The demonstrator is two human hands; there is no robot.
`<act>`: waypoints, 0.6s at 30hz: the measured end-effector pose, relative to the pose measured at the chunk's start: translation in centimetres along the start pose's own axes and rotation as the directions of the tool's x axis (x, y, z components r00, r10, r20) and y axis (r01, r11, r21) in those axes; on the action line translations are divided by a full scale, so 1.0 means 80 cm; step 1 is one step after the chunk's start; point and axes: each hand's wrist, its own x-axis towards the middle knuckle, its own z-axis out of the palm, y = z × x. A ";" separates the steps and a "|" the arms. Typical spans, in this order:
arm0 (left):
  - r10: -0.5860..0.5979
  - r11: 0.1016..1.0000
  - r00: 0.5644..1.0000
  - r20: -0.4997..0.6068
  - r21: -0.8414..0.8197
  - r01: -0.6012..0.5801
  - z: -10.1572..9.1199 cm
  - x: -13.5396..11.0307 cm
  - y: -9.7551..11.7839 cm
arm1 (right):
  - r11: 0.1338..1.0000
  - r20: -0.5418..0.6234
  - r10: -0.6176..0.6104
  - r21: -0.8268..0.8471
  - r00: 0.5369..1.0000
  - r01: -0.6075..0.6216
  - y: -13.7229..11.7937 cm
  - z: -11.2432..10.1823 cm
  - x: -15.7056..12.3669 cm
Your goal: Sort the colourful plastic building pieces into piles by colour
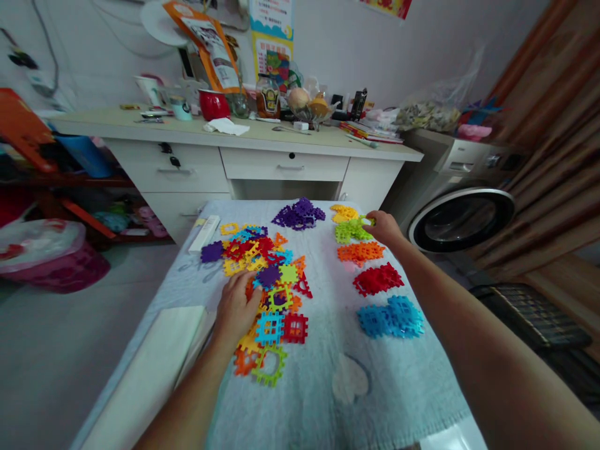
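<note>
While the left hand (238,306) rests against the near-left side of a mixed pile of plastic pieces (269,277), hiding some of them, the right hand (386,228) touches a heap of green pieces (345,232) across the table. Fingers on both hands are bent; whether either grips a piece cannot be told. Just beyond the green heap lie yellow pieces (344,213); nearer, in a column, come orange pieces (360,252), red pieces (377,279) and blue pieces (391,317). A purple heap (300,215) sits near the far edge. Left of the mixed pile lies a slim white box (205,234), and a long pale object (150,369) lies beside the left forearm (187,400). Past the cloth-covered table (319,406) stands a white desk (262,162) bearing a red pot (214,105), a jar (268,97) and more clutter, with a washing machine (462,219) on its right and a pink bin (60,272) at far left.
</note>
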 end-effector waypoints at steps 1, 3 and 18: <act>-0.001 1.000 1.000 0.000 0.000 0.001 0.000 0.000 0.000 | 1.000 0.000 0.016 -0.003 1.000 -0.016 0.006 0.006 0.007; -0.003 1.000 1.000 0.003 0.000 0.003 0.000 0.000 0.001 | 1.000 0.006 0.018 -0.003 1.000 -0.018 0.012 0.016 0.015; -0.004 1.000 1.000 -0.019 -0.024 0.004 0.000 -0.001 0.002 | 0.998 0.067 0.067 -0.023 0.996 -0.065 0.003 0.039 0.028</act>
